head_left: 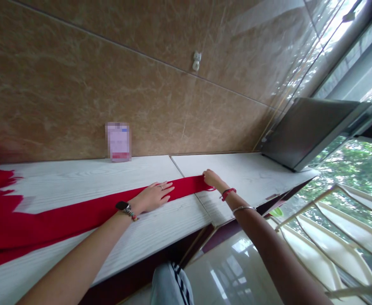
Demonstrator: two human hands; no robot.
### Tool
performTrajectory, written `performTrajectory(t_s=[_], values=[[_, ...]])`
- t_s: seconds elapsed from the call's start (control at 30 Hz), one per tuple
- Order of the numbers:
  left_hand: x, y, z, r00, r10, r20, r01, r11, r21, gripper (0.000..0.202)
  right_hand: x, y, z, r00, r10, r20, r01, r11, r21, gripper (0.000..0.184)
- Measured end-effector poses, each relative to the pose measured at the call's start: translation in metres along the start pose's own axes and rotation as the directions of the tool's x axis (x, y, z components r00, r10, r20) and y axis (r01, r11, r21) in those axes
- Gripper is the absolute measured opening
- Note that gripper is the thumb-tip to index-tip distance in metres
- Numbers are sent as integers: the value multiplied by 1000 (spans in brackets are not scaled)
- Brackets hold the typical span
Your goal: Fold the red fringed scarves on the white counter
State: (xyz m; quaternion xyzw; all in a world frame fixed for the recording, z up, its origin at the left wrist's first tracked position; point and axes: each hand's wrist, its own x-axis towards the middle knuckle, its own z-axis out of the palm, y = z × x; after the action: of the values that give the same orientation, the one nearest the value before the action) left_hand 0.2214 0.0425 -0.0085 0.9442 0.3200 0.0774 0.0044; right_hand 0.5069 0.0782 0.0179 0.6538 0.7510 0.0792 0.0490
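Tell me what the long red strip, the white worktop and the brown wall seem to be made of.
Red strip: matte fabric, perhaps knitted, with loose threads at one end. White worktop: probably satin laminate, given its wood-grain pattern. Brown wall: glossy tile or polished stone, judging by veining, joints and reflections.

red cloth on white counter

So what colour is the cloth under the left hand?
The cloth is red, best seen in the head view.
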Motion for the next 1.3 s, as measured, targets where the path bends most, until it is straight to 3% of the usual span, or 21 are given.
performTrajectory(t_s=[0.07, 0.13, 0.23, 0.3, 0.37, 0.47, 0.6, 0.67, 0.8, 0.87, 1.0, 1.13, 1.2, 1.3], values=[[0, 0, 0, 1000, -1, -1, 1, 1000, -11, 43, -8, 18, -6, 997, 67, -41, -67, 998, 10, 37], [0, 0, 0, 1000, -5, -12, 5, 1000, -24, 42, -13, 21, -13, 992, 87, -94, -84, 996, 36, 41], [1, -1, 1, 1000, -10, -24, 9, 999, -40, 42, -12, -2, -14, 989, 3, -145, 11, 995, 98, 43], [1, -1, 1, 1000, -17, -22, 16, 999, -49, 42, -12, -20, -5, 989, -68, -134, 90, 982, 166, 40], [1, -1, 1, 1000, -20, -13, 20, 998, -54, 43, -16, -24, 6, 992, -73, -105, 94, 973, 211, 36], [1, -2, 1, 1000, -18, -6, 17, 999, -46, 43, -30, 1, 15, 996, 40, -82, -23, 982, 189, 31], [1, -3, 2, 1000, -10, -22, 10, 999, -31, 42, -44, 31, 5, 979, 151, -135, -127, 977, 171, 40], [2, -2, 3, 999, -5, -35, 4, 1000, -26, 42, -45, 21, -1, 976, 130, -176, -99, 979, 176, 45], [1, 0, 5, 998, -10, -63, 11, 1000, 1, 41, -42, -26, 6, 981, -50, -187, 90, 974, 210, 39], [0, 0, 5, 996, -7, -87, 10, 1000, 24, 40, -43, -35, 15, 987, -35, -159, 69, 973, 219, 35], [-3, 0, 6, 990, 30, -137, -21, 998, 61, 38, -54, -5, 23, 981, 108, -159, -74, 976, 205, 32], [-4, 3, 3, 992, 27, -119, -18, 997, 78, 38, -63, 20, 15, 960, 174, -219, -129, 970, 208, 41], [-6, 5, -1, 995, 12, -100, -5, 997, 75, 38, -61, 8, 9, 962, 123, -246, -66, 972, 226, 42], [-18, 5, -12, 998, -38, -54, 42, 997, 71, 39, -51, -40, 4, 941, -85, -328, 185, 939, 289, 40]])
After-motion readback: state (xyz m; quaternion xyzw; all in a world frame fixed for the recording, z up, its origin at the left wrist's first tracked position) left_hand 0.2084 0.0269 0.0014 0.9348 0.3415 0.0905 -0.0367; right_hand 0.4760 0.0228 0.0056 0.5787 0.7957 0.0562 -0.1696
